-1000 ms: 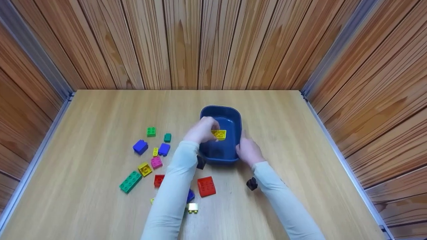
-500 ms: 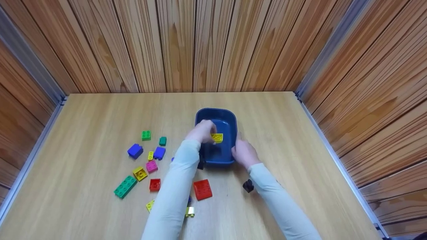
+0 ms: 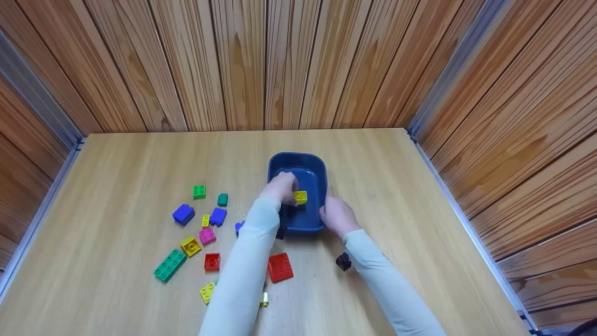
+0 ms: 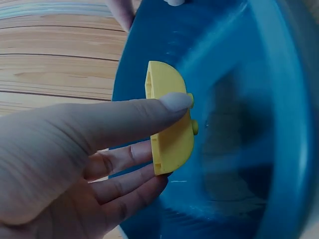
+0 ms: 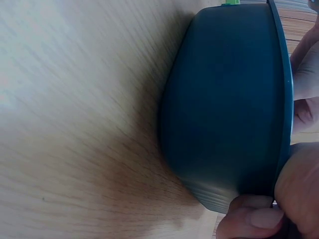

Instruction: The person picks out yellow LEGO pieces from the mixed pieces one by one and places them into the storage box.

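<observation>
The left hand is pinching a yellow block over the inside of the blue tray, which is standing lengthwise away from the person on the surface. In the head view the fingers are hiding one end of the block, and only the part toward the tray's right side is showing. The left wrist view is giving more: the thumb is lying along a flat yellow side, two studs are showing on one edge, both ends are rounding off toward those studs, and the opposite edge is showing hollows. The studs are pointing into the tray and the hollow underside is facing away from it. The block's long axis is running roughly crosswise to the tray, left to right in the head view and nearly upright in the left wrist view.

The right hand is gripping the tray's rim on the right. The right wrist view alone is showing the outer wall, with fingertips pressing its lower corner, and a green sliver peeking past the far end. To the left of the tray, loose blocks are lying scattered, among them a long green block and a pink block.
</observation>
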Motion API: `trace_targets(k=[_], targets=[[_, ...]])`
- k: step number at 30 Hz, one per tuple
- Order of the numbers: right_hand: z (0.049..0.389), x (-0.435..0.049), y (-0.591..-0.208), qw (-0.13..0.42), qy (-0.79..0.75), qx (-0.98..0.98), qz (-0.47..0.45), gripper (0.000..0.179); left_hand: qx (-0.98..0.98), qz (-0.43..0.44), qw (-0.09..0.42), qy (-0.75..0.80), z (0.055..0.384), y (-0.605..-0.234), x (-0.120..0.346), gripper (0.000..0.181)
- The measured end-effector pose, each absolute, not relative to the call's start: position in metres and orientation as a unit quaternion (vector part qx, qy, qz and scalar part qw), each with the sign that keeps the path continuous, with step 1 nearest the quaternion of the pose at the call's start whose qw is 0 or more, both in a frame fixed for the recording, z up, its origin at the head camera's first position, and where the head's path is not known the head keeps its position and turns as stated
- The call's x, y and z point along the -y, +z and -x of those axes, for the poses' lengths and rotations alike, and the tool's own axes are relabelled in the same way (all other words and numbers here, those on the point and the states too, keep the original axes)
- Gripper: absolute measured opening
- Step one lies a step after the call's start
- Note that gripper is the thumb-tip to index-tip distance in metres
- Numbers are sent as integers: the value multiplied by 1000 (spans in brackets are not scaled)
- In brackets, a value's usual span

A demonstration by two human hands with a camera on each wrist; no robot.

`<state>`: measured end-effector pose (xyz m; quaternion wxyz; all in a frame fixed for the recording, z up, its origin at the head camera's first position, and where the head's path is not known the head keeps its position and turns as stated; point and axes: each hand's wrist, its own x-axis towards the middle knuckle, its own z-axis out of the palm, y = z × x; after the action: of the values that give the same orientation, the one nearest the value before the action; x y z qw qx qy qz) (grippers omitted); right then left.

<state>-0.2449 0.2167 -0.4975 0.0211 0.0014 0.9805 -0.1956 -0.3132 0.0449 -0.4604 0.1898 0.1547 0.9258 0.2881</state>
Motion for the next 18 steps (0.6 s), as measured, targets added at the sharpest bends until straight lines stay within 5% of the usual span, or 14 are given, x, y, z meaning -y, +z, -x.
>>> trace_targets(k=[10,18], targets=[[245,-215,-496,32,-206,-978,-11,65,-930,-154,186,277,312,-465,-45,27],[246,-217,-498,31,-192,-981,-5,65,-918,-121,230,298,313,-463,-45,37]])
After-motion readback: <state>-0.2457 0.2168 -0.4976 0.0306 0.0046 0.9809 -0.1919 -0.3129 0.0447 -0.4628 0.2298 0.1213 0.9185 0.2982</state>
